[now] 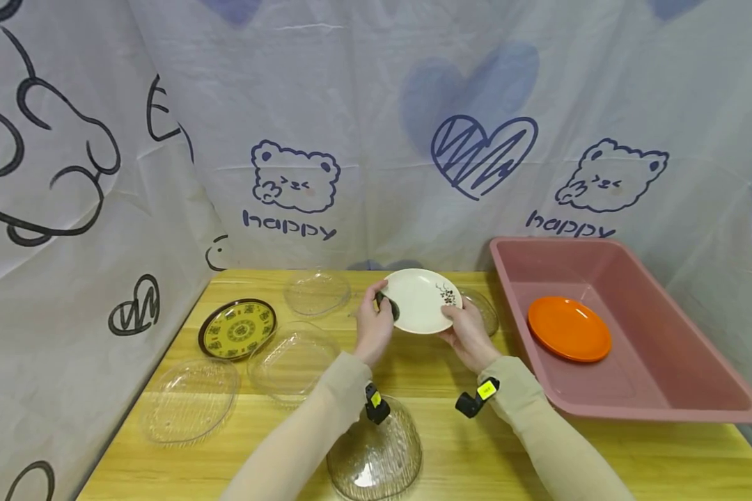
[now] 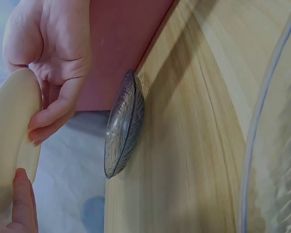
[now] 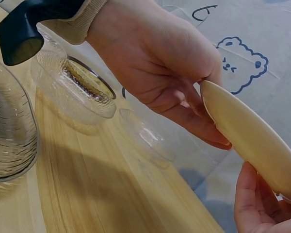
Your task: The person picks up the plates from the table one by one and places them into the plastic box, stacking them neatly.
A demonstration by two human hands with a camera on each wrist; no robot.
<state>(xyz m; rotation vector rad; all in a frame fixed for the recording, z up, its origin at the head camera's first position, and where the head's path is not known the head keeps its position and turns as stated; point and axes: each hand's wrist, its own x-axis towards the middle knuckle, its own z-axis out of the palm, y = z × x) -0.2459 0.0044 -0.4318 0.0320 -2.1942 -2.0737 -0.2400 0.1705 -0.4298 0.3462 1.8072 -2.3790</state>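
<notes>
A white plate (image 1: pixel 418 300) with a dark floral print is held up over the table between both hands, its face tilted toward me. My left hand (image 1: pixel 374 327) grips its left rim, thumb on the upper face beside a dark patch. On the opposite rim, my right hand (image 1: pixel 468 327) pinches the plate, thumb on the face and fingers beneath. The left wrist view shows the plate's pale underside (image 2: pixel 9 131) with fingers from both hands against it. Behind the right hand stands a small clear ribbed dish (image 2: pixel 123 128), partly hidden in the head view.
At right, a pink tub (image 1: pixel 664 396) holds an orange plate (image 1: pixel 569 329). Clear plates (image 1: pixel 191 402) and a yellow patterned plate (image 1: pixel 238 328) with a dark rim lie at left. A smoky ribbed dish (image 1: pixel 376 456) sits below the forearms. A printed curtain (image 1: pixel 376 139) hangs behind the table.
</notes>
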